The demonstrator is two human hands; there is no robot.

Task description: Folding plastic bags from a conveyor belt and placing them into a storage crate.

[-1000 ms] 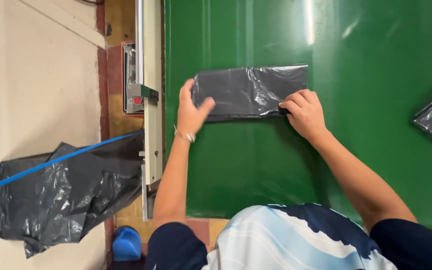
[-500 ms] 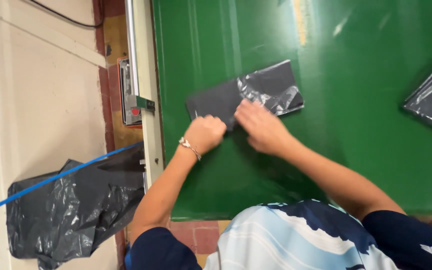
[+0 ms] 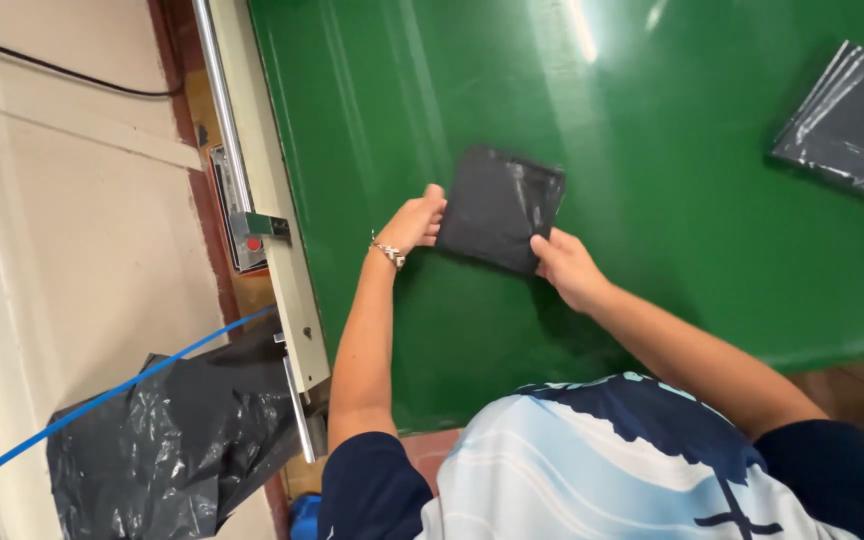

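Note:
A black plastic bag [image 3: 500, 207], folded into a small square, lies on the green table [image 3: 652, 150]. My left hand [image 3: 414, 221], with a bracelet on the wrist, grips the square's left edge. At the lower right corner my right hand [image 3: 567, 268] pinches it. Both hands hold the folded bag just above or on the table surface.
A stack of folded black bags [image 3: 847, 125] rests at the table's far right. A metal rail with a small control box [image 3: 242, 225] runs along the table's left edge. A crumpled black bag [image 3: 167, 440] and a blue cord [image 3: 102, 400] hang at the lower left.
The long flat bag has been folded in half again into a small square. Both hands moved from pressing on it to gripping its edges.

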